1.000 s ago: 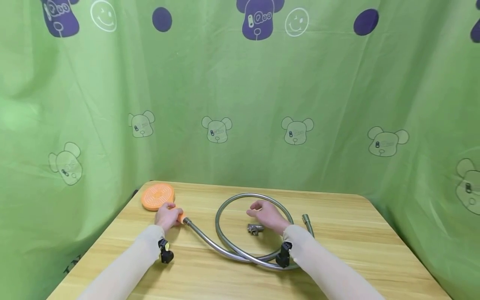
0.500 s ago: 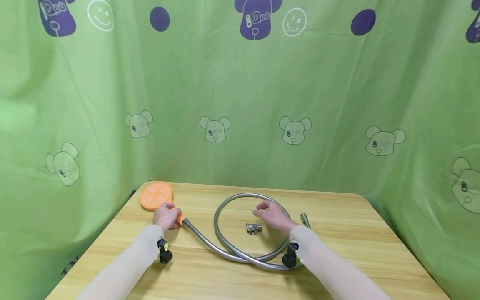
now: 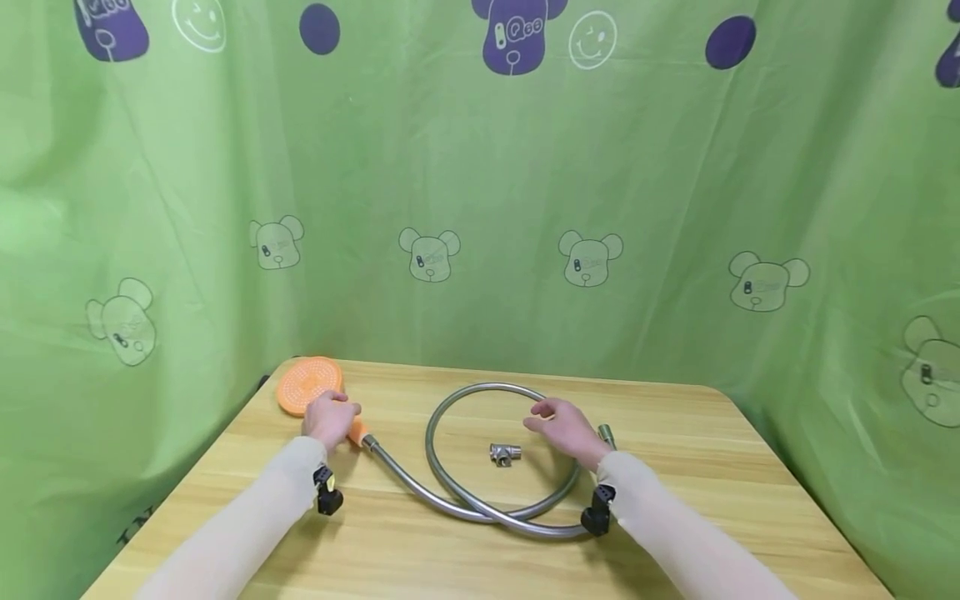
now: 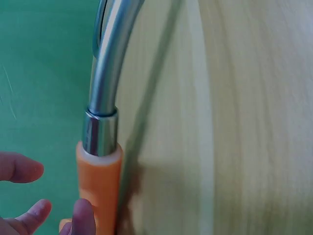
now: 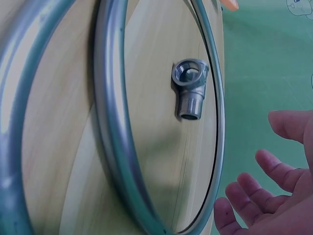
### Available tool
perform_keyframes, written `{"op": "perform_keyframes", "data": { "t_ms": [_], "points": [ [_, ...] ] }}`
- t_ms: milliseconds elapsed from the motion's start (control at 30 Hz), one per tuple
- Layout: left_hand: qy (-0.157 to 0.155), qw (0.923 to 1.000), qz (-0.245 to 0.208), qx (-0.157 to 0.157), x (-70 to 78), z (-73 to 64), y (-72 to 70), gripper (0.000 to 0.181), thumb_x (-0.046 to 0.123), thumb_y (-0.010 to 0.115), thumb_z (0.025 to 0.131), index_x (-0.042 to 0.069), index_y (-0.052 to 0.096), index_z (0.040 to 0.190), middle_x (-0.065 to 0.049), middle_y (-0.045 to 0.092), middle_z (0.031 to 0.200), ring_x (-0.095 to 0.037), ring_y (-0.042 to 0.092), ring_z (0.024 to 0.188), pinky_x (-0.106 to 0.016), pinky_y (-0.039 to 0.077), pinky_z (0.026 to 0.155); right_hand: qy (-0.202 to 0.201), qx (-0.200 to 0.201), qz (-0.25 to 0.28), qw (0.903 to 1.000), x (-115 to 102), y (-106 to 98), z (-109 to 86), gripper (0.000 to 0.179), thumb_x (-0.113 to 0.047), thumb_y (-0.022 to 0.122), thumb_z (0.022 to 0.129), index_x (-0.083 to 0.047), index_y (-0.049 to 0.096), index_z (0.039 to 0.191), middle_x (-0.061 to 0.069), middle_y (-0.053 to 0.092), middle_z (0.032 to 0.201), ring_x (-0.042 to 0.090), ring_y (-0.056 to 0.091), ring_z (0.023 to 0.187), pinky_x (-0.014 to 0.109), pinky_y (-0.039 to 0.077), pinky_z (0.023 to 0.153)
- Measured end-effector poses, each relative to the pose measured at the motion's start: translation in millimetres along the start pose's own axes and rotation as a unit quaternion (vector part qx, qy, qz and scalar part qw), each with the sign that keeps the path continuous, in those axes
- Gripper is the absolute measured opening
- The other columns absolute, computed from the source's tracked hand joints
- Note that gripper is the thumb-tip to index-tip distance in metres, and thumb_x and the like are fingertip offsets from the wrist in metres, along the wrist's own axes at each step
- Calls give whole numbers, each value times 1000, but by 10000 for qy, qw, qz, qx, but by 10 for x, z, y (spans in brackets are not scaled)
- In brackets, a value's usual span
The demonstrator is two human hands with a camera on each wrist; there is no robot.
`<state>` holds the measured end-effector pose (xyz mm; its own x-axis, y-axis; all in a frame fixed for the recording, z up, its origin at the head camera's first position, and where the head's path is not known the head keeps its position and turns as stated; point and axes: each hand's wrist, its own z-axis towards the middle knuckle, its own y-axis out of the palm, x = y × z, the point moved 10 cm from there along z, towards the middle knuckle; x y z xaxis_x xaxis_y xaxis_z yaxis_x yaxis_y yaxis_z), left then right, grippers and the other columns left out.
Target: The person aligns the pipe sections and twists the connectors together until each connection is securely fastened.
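Note:
An orange shower head (image 3: pixel 310 386) lies at the table's far left, its handle (image 4: pixel 99 188) joined to a metal shower hose (image 3: pixel 420 486). Over this handle is my left hand (image 3: pixel 330 418); in the left wrist view its fingertips (image 4: pixel 84 215) are spread and do not wrap round it. Whether one touches the handle, I cannot tell. My right hand (image 3: pixel 567 431) hovers with loose, parted fingers above the right side of the hose's loop, holding nothing. Inside that loop sits a small metal tee fitting (image 3: pixel 505 454), its threaded opening showing in the right wrist view.
The hose's free end, a metal connector (image 3: pixel 606 435), lies just right of my right hand, partly behind the sleeve. All of this rests on a wooden table (image 3: pixel 420 567). A green printed curtain (image 3: pixel 495 175) surrounds the table's back and sides.
My right hand has drifted to the right, away from the tee fitting. The left hand has risen slightly, and its fingers have come off the shower head's handle. The hose and fitting stay put.

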<state>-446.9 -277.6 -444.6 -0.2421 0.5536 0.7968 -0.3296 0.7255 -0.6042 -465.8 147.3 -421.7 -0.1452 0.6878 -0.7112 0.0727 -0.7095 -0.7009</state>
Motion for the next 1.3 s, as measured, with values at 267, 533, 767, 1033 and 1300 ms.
{"op": "perform_keyframes", "data": {
  "t_ms": [267,533,767,1033,1300],
  "points": [
    [354,9991,50,-230,318,-86,124,47,30,64,90,8,61,131,-22,57,139,-40,54,122,-52,42,103,-16,62,-37,10000,109,-114,-51,51,-30,69,93,1,57,133,24,58,134,40,56,122,56,45,104],
    [715,9963,70,-476,628,-198,378,42,27,66,89,10,65,127,-18,65,128,-34,61,109,-47,48,94,2,115,74,9999,201,-223,-80,51,-28,69,94,3,55,132,27,58,134,40,56,122,55,46,104],
    [1069,9900,284,-880,841,-310,644,43,28,68,87,11,65,127,-16,67,126,-33,62,111,-49,49,95,54,178,5,9998,245,-318,-117,55,-28,68,94,5,52,135,28,57,133,40,56,120,53,49,101],
    [1651,9754,685,-1288,1094,-454,890,44,27,71,87,9,66,126,-11,73,112,-27,67,99,-45,54,88,190,207,-27,9996,366,-409,-188,57,-29,67,95,5,50,138,29,55,136,42,55,122,55,46,104],
    [1841,9689,701,-1498,1255,-585,1024,42,26,71,86,9,67,124,-10,72,110,-26,65,98,-44,53,87,285,201,-66,9994,467,-490,-206,59,-31,66,95,5,49,139,30,53,138,44,53,124,58,44,105]
  ]
}}
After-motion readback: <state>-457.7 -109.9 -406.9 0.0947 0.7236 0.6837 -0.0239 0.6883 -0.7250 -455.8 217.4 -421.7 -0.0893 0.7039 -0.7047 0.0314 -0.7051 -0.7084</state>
